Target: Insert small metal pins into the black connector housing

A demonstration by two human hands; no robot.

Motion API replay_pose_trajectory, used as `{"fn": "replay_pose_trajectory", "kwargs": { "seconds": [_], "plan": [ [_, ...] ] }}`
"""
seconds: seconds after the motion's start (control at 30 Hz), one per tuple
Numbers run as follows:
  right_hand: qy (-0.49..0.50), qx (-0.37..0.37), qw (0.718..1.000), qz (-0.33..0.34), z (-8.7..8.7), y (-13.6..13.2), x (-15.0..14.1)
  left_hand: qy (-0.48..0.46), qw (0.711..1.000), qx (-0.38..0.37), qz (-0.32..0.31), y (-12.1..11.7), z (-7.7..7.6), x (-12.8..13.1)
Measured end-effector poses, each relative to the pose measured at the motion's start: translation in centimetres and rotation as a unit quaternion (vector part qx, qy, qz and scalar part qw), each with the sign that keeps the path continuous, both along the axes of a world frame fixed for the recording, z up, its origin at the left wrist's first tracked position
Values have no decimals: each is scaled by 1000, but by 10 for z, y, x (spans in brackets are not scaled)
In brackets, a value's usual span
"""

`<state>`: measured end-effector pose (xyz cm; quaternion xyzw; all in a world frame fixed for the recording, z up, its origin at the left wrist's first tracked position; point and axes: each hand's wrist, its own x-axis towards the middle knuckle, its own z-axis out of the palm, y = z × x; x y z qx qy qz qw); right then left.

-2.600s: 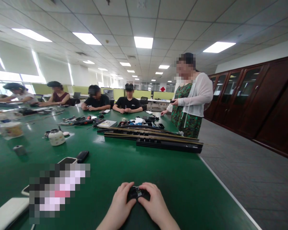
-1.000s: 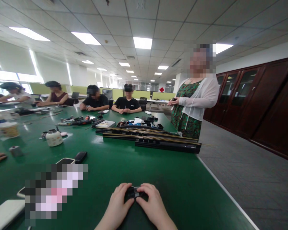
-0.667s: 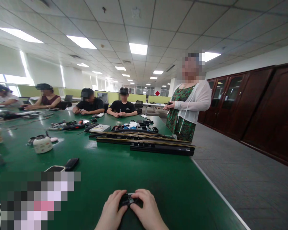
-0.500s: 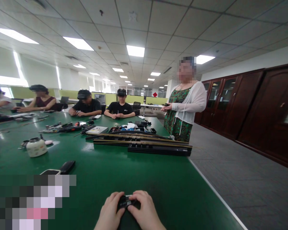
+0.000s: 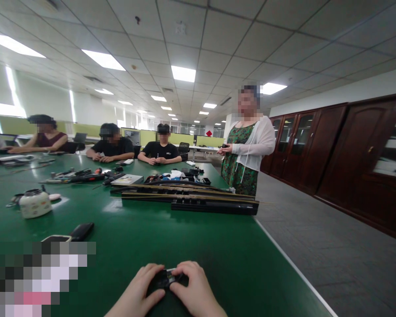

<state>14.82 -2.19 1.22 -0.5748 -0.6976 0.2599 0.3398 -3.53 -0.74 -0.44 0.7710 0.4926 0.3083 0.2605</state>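
Observation:
A small black part (image 5: 166, 278) with a silvery, light-coloured middle sits between my two hands, low over the green table (image 5: 125, 251). My left hand (image 5: 141, 286) grips its left end, with the thumb below and the fingers along the top. On its right end, the thumb and fingers of my right hand (image 5: 193, 286) pinch it. What kind of part it is I cannot make out, since my fingers cover both ends.
Long black rails with thin brass rods (image 5: 191, 197) lie across the table ahead. To the left are a floral jar (image 5: 35, 204) and a dark phone-like object (image 5: 82, 231). A person (image 5: 247, 145) stands at the right corner; several others sit at the far side.
My view has turned slightly right, so the scene sits further left. My left hand has shifted a little left, its thumb lower and further from the right thumb. Both hands still hold the part.

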Motion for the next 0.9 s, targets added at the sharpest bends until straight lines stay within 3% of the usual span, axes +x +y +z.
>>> {"fn": "replay_pose_trajectory", "kwargs": {
  "seconds": [0.57, 0.9],
  "plan": [
    [-17, 25, 999, 32, 4, -2, 3, 19, 1000, 12, -8, 0, 5, 6],
    [-21, 20, 999, 33, 4, 0, 3, -7, 1000, -6, -21, 5, 1, 6]
  ]
}}
